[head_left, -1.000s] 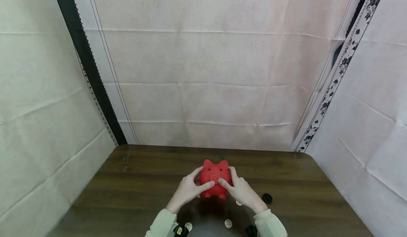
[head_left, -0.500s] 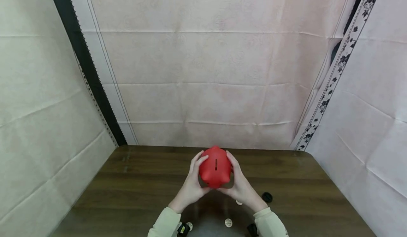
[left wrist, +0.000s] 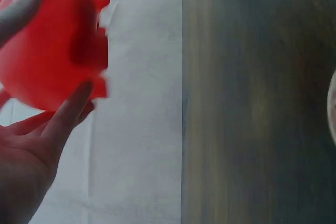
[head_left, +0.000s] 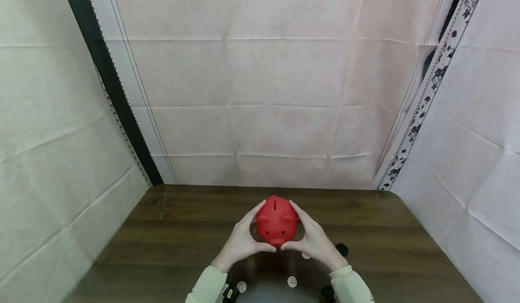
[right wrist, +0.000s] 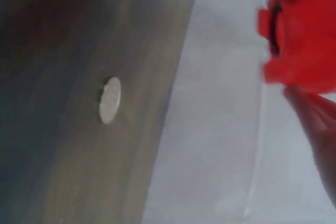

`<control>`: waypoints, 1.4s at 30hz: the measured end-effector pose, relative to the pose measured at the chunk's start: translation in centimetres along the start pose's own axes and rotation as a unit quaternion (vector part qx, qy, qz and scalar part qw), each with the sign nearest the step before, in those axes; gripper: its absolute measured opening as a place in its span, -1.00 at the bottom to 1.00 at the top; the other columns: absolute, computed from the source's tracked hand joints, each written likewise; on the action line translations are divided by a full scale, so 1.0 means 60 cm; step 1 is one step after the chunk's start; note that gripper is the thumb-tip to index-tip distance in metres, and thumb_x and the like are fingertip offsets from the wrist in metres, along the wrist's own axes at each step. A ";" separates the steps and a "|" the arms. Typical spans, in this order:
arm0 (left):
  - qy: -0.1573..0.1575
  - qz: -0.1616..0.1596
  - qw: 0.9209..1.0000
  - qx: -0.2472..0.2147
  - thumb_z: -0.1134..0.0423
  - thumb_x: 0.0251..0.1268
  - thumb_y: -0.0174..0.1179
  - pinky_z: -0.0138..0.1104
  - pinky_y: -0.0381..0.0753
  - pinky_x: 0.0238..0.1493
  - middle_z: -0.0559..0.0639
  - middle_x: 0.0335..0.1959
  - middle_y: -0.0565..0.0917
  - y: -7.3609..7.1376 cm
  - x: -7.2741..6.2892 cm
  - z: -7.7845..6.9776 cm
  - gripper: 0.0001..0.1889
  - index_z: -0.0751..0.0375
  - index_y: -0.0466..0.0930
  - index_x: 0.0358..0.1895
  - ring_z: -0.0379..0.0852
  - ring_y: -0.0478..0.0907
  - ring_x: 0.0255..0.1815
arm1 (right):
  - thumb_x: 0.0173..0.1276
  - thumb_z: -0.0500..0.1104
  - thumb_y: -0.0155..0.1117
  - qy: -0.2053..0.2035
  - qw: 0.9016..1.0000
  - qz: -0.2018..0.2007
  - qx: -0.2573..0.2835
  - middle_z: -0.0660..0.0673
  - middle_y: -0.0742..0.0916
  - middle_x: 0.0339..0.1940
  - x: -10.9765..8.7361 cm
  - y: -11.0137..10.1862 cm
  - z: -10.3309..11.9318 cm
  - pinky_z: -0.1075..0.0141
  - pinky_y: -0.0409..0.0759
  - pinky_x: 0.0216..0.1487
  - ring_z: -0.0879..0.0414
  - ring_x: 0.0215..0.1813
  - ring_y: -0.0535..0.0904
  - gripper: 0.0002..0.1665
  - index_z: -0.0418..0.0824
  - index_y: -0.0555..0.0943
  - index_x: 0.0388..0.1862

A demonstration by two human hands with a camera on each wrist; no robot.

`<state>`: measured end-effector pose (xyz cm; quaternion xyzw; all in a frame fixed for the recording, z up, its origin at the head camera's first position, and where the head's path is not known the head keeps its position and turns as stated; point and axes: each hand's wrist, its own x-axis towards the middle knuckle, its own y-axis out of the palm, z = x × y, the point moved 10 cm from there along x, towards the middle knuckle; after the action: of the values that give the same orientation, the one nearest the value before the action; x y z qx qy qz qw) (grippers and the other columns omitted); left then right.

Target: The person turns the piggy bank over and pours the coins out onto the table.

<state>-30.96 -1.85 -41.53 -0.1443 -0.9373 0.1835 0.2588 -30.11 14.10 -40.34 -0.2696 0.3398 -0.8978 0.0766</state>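
Note:
Between both hands is a red piggy bank (head_left: pixel 277 221), raised off the table. Its coin slot shows near the top and its snout points down toward me in the head view. My left hand (head_left: pixel 239 241) grips one side, thumb under the snout and fingers along the flank. The right hand (head_left: pixel 316 243) holds the other side the same way, thumb tip close to the left one. In the left wrist view the piggy bank (left wrist: pixel 52 45) shows its stubby feet. The right wrist view catches the piggy bank (right wrist: pixel 304 35) blurred, with a dark gap between the feet.
Coins lie on the brown wooden table (head_left: pixel 183 249): one coin (head_left: pixel 241 286) by the left wrist, another coin (head_left: pixel 292 282) between the forearms, a third coin (head_left: pixel 306 256) partly behind the right hand. A black round disc (head_left: pixel 342 249) lies beside the right wrist. Pale cloth (head_left: pixel 260 113) hangs behind.
The piggy bank has been turned in both hands. Its face first looked at me, then its slotted back; now slot and tilted-down face both show. The coins stay put.

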 end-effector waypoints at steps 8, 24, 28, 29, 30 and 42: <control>-0.130 0.013 0.991 0.027 -0.17 0.11 0.34 -0.35 0.66 -0.46 0.04 -0.24 0.77 0.011 -0.008 0.032 -0.23 0.12 0.36 0.36 -0.12 0.68 -0.49 | 0.35 0.32 0.10 0.134 0.989 0.068 -0.018 -0.05 0.69 -0.49 -0.011 0.023 -0.042 0.34 0.58 -0.50 0.17 -0.59 0.59 -0.13 -0.29 0.34 0.37; -0.119 -0.001 0.993 0.024 -0.16 0.15 0.31 -0.33 0.70 -0.15 0.03 0.10 0.65 0.007 -0.005 0.028 -0.19 -0.02 0.21 0.43 -0.15 0.65 -0.13 | 0.35 0.19 0.20 0.142 0.989 0.021 0.022 -0.08 0.72 -0.08 -0.014 0.030 -0.051 0.29 0.66 -0.18 0.18 -0.17 0.65 -0.13 -0.15 0.15 0.49; -0.069 0.009 0.997 -0.012 0.02 0.08 0.42 -0.19 0.68 0.03 0.04 0.30 0.46 0.003 0.001 0.002 -0.11 -0.17 0.09 0.47 0.01 0.55 0.11 | 0.24 0.03 0.39 0.104 0.989 0.009 0.102 -0.20 0.54 0.31 -0.011 0.029 -0.044 0.09 0.66 0.07 -0.04 0.15 0.60 0.07 -0.01 -0.04 0.55; -0.058 0.013 0.998 -0.014 0.06 0.06 0.44 -0.16 0.67 0.07 0.02 0.34 0.41 0.003 0.002 -0.004 -0.07 -0.20 0.06 0.48 0.03 0.51 0.16 | 0.19 0.01 0.43 0.089 0.990 0.007 0.111 -0.20 0.49 0.35 -0.010 0.027 -0.040 0.08 0.65 0.10 -0.07 0.20 0.56 0.12 0.01 -0.05 0.55; -0.045 0.017 0.999 -0.016 0.12 0.03 0.46 -0.12 0.65 0.11 0.01 0.37 0.36 0.003 0.002 -0.011 -0.04 -0.22 0.04 0.48 0.04 0.47 0.22 | 0.14 -0.01 0.48 0.073 0.990 0.004 0.117 -0.19 0.46 0.39 -0.009 0.025 -0.036 0.07 0.64 0.12 -0.09 0.23 0.54 0.16 0.03 -0.05 0.55; 0.113 -0.006 0.993 0.031 0.57 -0.19 0.45 -0.15 0.62 0.16 0.00 0.56 -0.07 0.008 -0.006 -0.051 0.08 0.00 -0.03 0.42 0.10 0.18 0.44 | -0.10 -0.26 0.63 -0.171 0.983 -0.057 0.019 -0.24 0.18 0.54 -0.015 0.001 0.045 0.13 0.66 0.11 0.20 0.48 0.20 0.31 -0.23 -0.03 0.51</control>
<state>-28.91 -0.73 -39.42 -0.1500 -0.8970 0.1931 0.3683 -27.91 12.80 -39.07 -0.4362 0.2886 -0.8478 0.0875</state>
